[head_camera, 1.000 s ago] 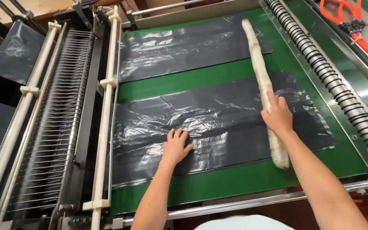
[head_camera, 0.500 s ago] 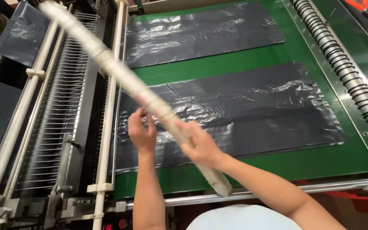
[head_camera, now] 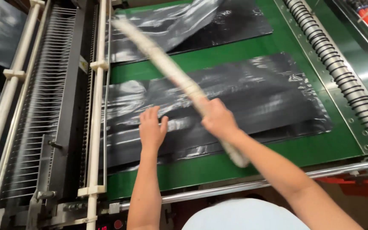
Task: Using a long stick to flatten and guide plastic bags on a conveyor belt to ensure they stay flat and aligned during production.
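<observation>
left hand (head_camera: 152,129): flat and open, fingers spread, palm pressing on the near black plastic sheet (head_camera: 252,100)
right hand (head_camera: 218,118): closed around a long pale wrapped stick (head_camera: 167,66), gripped near its lower end
stick: blurred, slanting from the upper left over the sheets down past the right hand to the near edge of the green bench (head_camera: 303,149)
near sheet: lies flat on the green bench, wrinkled and glossy
far sheet (head_camera: 192,25): one part lifted off the bench
coiled roller (head_camera: 337,72): along the bench's right side
white rails (head_camera: 96,106): at the left

Left of the green belt (head_camera: 252,147), 2 white rails (head_camera: 96,127) bar passage; its right meets a spring roller (head_camera: 337,68).
</observation>
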